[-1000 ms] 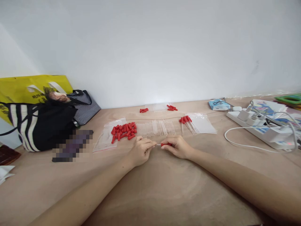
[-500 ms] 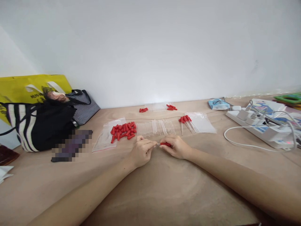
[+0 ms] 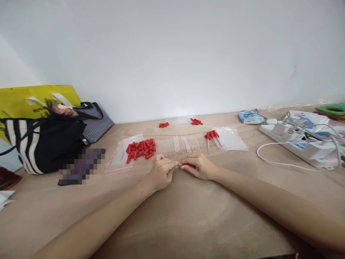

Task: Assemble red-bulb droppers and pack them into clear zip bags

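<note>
My left hand (image 3: 161, 172) is pinched on a thin clear tube, and my right hand (image 3: 201, 167) is pinched on a red rubber bulb (image 3: 188, 164); the two pieces meet between my fingertips just above the brown table. Behind my hands lies a row of clear tubes (image 3: 178, 145). To its left sits a pile of red bulbs (image 3: 140, 149) on a clear zip bag (image 3: 120, 160). To its right lie several finished droppers (image 3: 212, 139) with red tops beside another clear bag (image 3: 231, 140).
Striped bags (image 3: 45, 142) and a yellow bag (image 3: 27, 100) stand at the left by the wall. A white power strip (image 3: 302, 145) with plugs and a white cable (image 3: 277, 163) lies at the right. A face mask (image 3: 249, 117) and more bulbs and tubes (image 3: 183, 123) sit near the wall.
My hands have drawn slightly closer together, and the red bulb sits nearer my left fingertips. Everything else on the table is unchanged.
</note>
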Motion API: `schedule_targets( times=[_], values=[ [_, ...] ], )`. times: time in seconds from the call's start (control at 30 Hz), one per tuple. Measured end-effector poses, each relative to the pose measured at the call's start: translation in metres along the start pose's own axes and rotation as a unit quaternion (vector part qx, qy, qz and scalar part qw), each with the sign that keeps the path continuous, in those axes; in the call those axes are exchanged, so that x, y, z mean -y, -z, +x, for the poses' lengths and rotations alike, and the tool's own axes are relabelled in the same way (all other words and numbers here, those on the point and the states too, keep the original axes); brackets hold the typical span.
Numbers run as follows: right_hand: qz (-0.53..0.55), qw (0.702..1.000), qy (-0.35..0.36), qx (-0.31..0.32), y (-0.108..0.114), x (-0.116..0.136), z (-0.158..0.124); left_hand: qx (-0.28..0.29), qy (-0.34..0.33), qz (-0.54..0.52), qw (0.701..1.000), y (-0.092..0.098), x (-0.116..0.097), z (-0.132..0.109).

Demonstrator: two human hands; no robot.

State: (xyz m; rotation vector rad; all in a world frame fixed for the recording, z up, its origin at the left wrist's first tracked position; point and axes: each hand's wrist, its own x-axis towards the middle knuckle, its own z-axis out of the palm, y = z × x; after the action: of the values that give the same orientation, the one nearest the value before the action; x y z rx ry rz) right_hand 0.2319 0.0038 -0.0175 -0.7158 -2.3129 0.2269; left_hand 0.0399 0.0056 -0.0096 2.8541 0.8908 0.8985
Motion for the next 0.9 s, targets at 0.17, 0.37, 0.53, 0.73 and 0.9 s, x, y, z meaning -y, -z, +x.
schedule_targets(
  times=[0.17, 0.37, 0.53, 0.73, 0.9],
  values=[
    [0.059, 0.997, -0.041, 0.014, 0.001, 0.001, 0.002, -0.017, 0.006, 0.01, 1.0, 0.001, 0.0, -0.003],
    [0.305, 0.922, -0.227, -0.076, -0.003, 0.001, 0.005, -0.074, 0.048, -0.001, 0.996, 0.0, 0.001, -0.002],
    [0.455, 0.842, -0.266, -0.114, -0.007, 0.01, 0.01, -0.075, 0.067, -0.032, 0.994, 0.0, 0.001, -0.002],
    [0.444, 0.814, -0.328, -0.182, 0.029, -0.025, 0.012, -0.064, 0.094, -0.049, 0.992, 0.005, 0.0, -0.002],
    [0.227, 0.836, -0.484, -0.125, 0.079, -0.08, 0.015, -0.039, 0.108, -0.04, 0.993, 0.005, 0.001, -0.001]
  ],
)
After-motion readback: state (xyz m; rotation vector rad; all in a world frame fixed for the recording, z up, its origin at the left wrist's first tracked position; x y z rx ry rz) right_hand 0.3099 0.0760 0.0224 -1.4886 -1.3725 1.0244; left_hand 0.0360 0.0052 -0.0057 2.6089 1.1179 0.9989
